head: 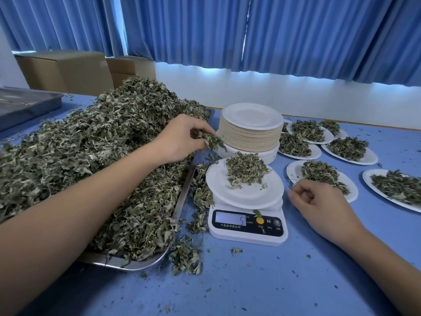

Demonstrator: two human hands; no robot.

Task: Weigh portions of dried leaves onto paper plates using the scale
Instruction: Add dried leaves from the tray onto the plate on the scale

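Observation:
A big heap of dried leaves point(91, 151) fills a metal tray point(136, 264) on the left. My left hand point(180, 140) pinches a small bunch of leaves point(213, 141) just above and left of a white paper plate point(246, 192). That plate sits on the white scale point(248, 226) and carries a small mound of leaves point(246, 168). The scale's display reads 5. My right hand point(319, 201) rests on the table just right of the scale, fingers loosely curled and holding nothing.
A stack of paper plates point(250, 131) stands behind the scale. Several filled plates point(346, 151) lie to the right on the blue table point(250, 281). Loose leaves are scattered by the tray. A second metal tray point(25, 106) and cardboard boxes point(66, 71) are at far left.

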